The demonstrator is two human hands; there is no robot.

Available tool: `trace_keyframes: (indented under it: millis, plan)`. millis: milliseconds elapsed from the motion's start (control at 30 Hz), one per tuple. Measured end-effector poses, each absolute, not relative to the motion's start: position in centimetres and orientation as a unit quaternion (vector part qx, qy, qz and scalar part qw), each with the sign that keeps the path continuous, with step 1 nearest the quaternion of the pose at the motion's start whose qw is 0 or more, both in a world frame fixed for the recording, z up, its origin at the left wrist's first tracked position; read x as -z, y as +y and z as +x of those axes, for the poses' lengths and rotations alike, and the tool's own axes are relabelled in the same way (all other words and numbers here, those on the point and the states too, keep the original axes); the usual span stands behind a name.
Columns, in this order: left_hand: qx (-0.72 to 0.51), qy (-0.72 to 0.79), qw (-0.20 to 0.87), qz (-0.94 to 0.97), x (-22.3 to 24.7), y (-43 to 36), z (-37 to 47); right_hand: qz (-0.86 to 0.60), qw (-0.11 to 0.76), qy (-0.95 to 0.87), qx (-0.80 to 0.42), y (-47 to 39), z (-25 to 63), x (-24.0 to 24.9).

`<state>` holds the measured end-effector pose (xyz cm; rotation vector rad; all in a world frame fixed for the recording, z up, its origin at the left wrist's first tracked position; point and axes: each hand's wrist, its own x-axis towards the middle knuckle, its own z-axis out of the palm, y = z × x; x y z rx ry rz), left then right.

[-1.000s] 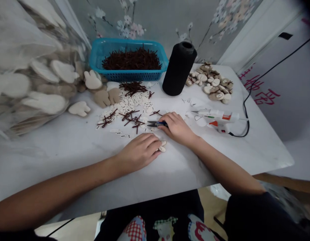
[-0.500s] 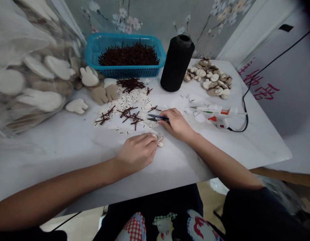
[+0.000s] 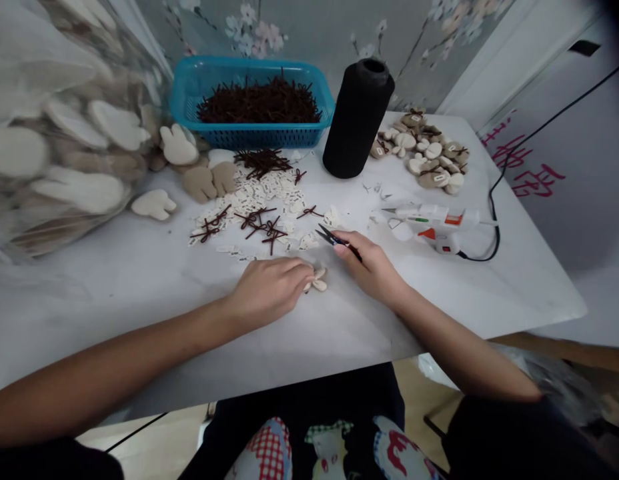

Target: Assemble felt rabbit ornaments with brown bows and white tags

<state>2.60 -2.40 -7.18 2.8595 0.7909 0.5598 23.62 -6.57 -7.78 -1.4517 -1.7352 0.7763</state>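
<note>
My left hand is closed on a small cream felt bunny piece on the table, its lobes poking out past my fingertips. Just to the right, my right hand grips a pair of dark thread snips, their two blades parted and pointing up and left. Beyond both hands lie loose brown bows on a spread of small white printed labels. My left fingers hide part of the bunny piece.
A blue basket of brown bows stands at the back, beside a black thread cone. Bunny pieces pile at the back right, near a white glue gun with a cord. A clear bag of felt shapes fills the left.
My right hand has moved slightly right and down with the snips, whose blades now angle more upward. My left hand stays at the bunny piece, more of which shows.
</note>
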Motion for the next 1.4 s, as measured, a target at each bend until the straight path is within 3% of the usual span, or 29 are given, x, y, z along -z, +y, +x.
trace_keyframes:
  millis: [200,333,500,900,1233,1400]
  plan:
    - [-0.172,0.272,0.098,0.942,7.0,-2.1,2.5,-0.531,0.285,-0.789,-0.121,-3.5,22.8,8.5]
    - [-0.162,0.274,0.132,0.939,6.8,-1.9,2.3,-0.515,0.223,-0.824,-0.081,-0.3,21.6,8.8]
    - [-0.147,0.239,0.126,0.951,6.9,-1.7,1.9,-0.518,0.255,-0.812,-0.083,1.9,20.2,8.5]
    - [-0.240,0.080,-0.098,0.962,7.3,-2.7,1.7,-0.546,0.321,-0.756,-0.167,1.3,20.6,8.6]
    - [-0.236,0.098,-0.025,0.967,8.0,-1.0,1.4,-0.520,0.285,-0.781,-0.196,-6.4,24.7,5.8]
    - [-0.231,0.104,-0.011,0.967,8.1,-1.0,1.4,-0.546,0.227,-0.778,-0.212,-9.7,25.5,6.1]
